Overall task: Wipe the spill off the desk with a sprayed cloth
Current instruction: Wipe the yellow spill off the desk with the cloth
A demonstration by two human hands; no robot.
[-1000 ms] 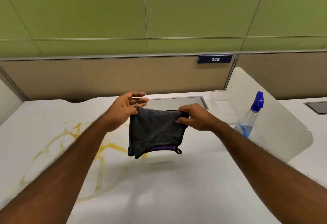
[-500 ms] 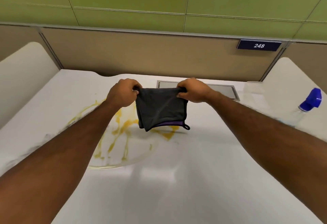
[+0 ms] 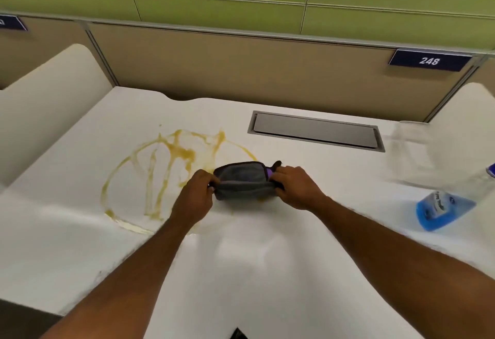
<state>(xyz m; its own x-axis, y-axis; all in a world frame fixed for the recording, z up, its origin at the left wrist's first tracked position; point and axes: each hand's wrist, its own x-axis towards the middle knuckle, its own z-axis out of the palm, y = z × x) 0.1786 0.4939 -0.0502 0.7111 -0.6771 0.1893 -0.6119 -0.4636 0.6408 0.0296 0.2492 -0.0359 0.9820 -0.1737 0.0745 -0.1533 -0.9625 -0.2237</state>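
Spill (image 3: 171,175), yellow and smeared in loops, marks the left part of the white desk (image 3: 241,271). Right of it, the left hand (image 3: 197,194) pinches one end of the folded grey cloth (image 3: 242,180), the right hand (image 3: 294,186) grips the other end. A spray bottle (image 3: 444,205) stands far right, blurred.

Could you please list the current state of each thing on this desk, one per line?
cloth: folded, held at both ends
left hand: gripping the cloth's left end
right hand: gripping the cloth's right end
spill: yellow streaks, unwiped
spray bottle: blurred, partly filled with blue liquid
desk hatch: closed
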